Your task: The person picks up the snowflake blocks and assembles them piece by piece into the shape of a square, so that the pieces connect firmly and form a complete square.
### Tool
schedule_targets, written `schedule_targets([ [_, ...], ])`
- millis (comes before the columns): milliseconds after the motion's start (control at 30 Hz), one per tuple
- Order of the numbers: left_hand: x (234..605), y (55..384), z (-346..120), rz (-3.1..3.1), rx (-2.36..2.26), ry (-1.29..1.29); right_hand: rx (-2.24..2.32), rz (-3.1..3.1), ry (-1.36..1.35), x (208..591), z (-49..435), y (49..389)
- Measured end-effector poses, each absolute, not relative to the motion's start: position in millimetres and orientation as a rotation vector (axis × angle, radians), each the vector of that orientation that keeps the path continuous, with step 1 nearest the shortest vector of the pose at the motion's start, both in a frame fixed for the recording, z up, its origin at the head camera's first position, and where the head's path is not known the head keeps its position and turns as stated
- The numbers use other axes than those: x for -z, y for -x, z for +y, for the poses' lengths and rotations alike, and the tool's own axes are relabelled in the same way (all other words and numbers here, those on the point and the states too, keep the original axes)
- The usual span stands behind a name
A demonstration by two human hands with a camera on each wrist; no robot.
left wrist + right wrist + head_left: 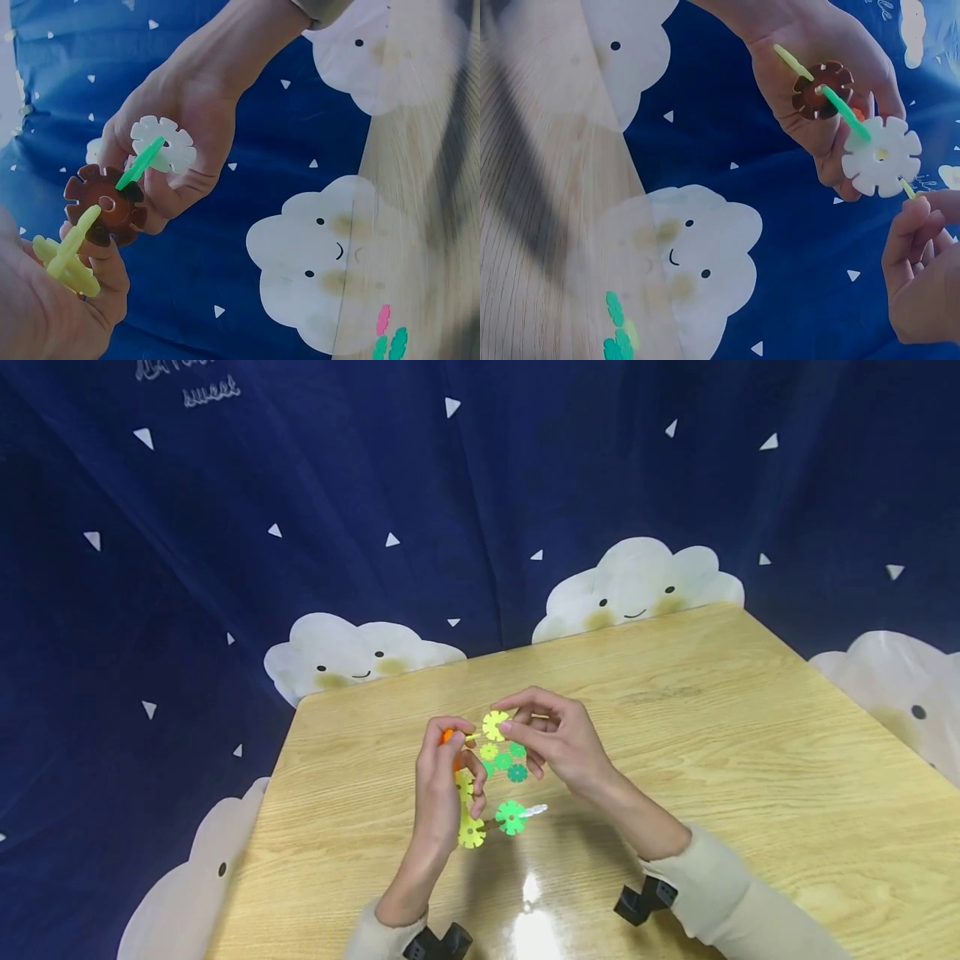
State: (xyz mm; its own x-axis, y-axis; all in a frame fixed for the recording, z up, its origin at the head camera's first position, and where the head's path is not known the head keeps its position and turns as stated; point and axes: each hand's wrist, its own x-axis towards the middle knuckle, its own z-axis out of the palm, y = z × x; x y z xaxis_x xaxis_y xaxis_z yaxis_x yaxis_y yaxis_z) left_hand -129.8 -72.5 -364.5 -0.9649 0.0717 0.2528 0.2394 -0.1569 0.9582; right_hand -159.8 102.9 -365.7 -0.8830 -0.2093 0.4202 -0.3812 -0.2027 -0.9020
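My left hand (438, 789) holds a chain of notched snowflake discs. The chain runs down from an orange disc (447, 737) by the fingertips through yellow discs (471, 833), then a brown disc (105, 204) and a green disc (512, 817) to a white disc (881, 156) at its free end. Between thumb and forefinger, my right hand (561, 739) pinches another yellow disc (495, 725), just right of the left fingertips. A thin yellow edge (472, 737) shows by the left fingertips. The left fingers partly hide the orange and upper yellow pieces.
Beyond and below the hands, loose discs lie on the wooden table (675, 718): a yellow one (489, 752), a teal one (517, 773) and several green ones (502, 762). A dark blue curtain (337, 485) with white clouds hangs behind the table.
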Motion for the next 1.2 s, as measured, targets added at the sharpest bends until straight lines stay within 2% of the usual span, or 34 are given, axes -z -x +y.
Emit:
schedule_targets([
  [1200, 367, 122, -67, -2.104, 2.098, 0.32, -2.153, -1.904, -0.648, 369, 90, 151],
])
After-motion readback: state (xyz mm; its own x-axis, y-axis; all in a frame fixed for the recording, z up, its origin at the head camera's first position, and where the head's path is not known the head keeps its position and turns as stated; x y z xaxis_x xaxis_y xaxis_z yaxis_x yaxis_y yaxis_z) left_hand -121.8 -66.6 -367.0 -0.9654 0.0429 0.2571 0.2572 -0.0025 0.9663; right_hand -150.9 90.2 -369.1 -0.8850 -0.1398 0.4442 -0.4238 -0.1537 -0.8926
